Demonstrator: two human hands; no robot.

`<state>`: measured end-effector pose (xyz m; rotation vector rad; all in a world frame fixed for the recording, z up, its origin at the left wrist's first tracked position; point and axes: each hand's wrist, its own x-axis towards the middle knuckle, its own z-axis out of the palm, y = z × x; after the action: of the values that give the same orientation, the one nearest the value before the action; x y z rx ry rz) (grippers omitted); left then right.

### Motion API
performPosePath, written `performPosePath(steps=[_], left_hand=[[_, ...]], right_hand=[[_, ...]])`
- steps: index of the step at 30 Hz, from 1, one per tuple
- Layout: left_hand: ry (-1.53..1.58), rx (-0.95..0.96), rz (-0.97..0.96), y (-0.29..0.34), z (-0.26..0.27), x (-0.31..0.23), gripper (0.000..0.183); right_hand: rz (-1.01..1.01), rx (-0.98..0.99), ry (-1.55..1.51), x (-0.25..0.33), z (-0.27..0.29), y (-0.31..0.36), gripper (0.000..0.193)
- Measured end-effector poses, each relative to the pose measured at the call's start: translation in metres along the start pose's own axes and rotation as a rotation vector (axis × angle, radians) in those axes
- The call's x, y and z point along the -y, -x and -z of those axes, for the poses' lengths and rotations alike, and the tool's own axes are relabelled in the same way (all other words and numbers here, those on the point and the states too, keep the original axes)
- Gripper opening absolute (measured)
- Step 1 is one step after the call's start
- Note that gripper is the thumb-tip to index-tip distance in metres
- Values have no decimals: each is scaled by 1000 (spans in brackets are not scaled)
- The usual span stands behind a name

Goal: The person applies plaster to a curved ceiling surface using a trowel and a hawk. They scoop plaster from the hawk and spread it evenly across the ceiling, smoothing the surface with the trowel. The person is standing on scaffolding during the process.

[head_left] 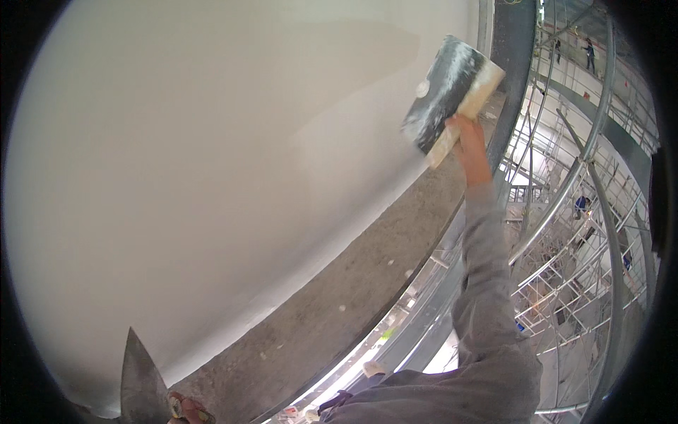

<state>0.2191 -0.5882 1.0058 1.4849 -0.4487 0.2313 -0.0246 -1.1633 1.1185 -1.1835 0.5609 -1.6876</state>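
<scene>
My right hand [466, 138], arm stretched out to the upper right, grips the pale wooden edge of a wide plastering blade [448, 88]. Its dark face is streaked with white plaster, and a small white lump sits at its left edge. Behind it spreads a smooth whitish wall [212, 162]; whether the blade touches the wall, I cannot tell. At the lower left, my left hand [189, 410] is closed beside a pointed trowel [140, 378], apparently around its handle, which is mostly hidden. The trowel's tip points up against the wall.
A rough grey ledge [339, 297], flecked with white, curves along the wall's foot. Beyond it, at right, metal scaffold pipes [597, 141] stand over a deep drop with more scaffolding below. Several people, one a distant person [581, 205] in blue, are far off.
</scene>
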Motion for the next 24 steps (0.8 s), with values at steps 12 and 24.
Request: performPosePath(steps=[12,24], left_hand=[[-98,-253,248,27,-72,-34,12],[532,-296,886,2,-33,-5,18]], right_hand=[[203,145,510,-93,-22,-256,16],[112,245,325,-83,-98,-105,27]])
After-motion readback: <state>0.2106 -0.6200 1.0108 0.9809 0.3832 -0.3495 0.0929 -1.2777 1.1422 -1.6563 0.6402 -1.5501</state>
